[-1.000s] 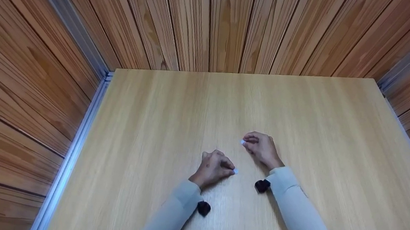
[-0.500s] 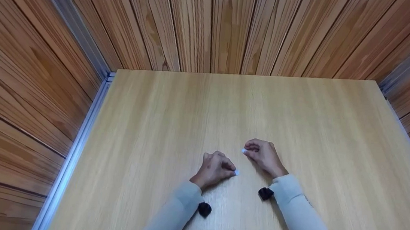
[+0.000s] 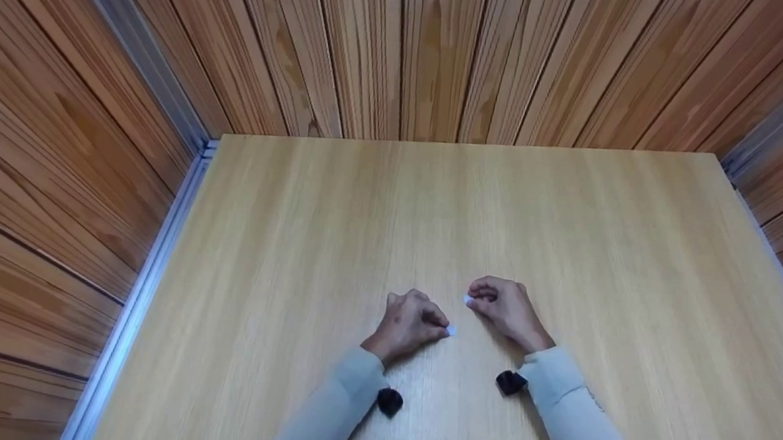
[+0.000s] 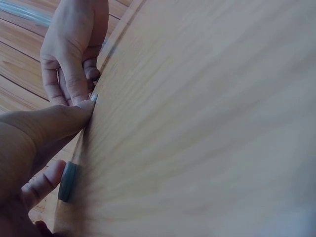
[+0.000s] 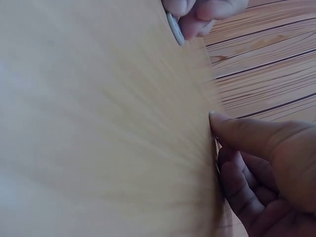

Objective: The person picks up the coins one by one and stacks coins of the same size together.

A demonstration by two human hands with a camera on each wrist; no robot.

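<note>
Between thumb and finger, my left hand [image 3: 407, 324] pinches a small white disc-like piece [image 3: 450, 331] at the table surface. Farther back and to its right, my right hand [image 3: 506, 310] pinches a similar white piece [image 3: 468, 300] at its fingertips. The two pieces are apart. From the right wrist, the left hand's piece appears as a thin, pale grey disc [image 5: 175, 29] seen edge-on. Beside a finger of the left hand in the left wrist view stands a thicker grey-green disc [image 4: 68, 182]. The head view does not show that disc; the hand may hide it.
Both hands work over a light wooden table [image 3: 333, 229]. Wood-plank walls [image 3: 436, 52] rise behind and at the sides, with a metal rail [image 3: 139, 303] along the left edge. A small black device [image 3: 390, 402] sits at the left wrist, another black device [image 3: 511, 382] at the right.
The right hand has drawn back toward the body and slightly rightward, carrying its white piece along. The left hand and its piece have stayed nearly still.
</note>
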